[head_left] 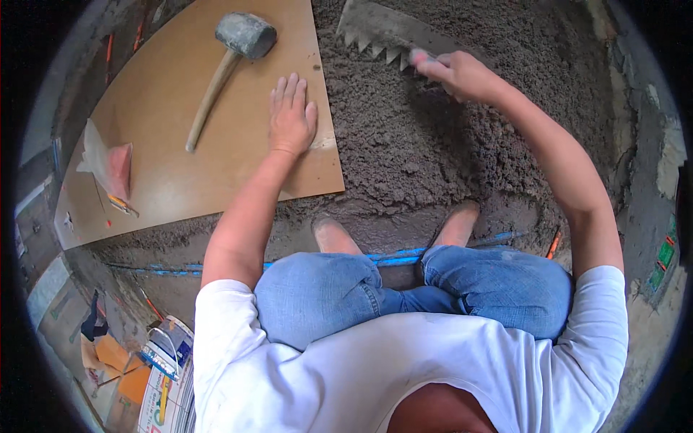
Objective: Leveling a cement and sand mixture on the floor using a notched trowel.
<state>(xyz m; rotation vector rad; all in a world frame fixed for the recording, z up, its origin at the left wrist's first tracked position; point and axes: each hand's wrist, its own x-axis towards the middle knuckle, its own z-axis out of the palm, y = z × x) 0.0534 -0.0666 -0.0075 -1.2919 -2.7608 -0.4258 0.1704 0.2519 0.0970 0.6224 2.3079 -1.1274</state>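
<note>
My left hand lies flat with fingers stretched out on a large tan board, beside a mallet with a grey head and wooden handle. A clear bag with something pink rests on the board's left part. My right hand is closed on the handle of a notched metal trowel, held over dark, crumbly wet mortar right of the board; some of its teeth show, pointing toward me.
My bare feet are at the mortar's near edge, by blue pipes. A bucket and a stack of panels stand at the lower left. Short orange rods stick out at the sides. A rough concrete edge runs along the right.
</note>
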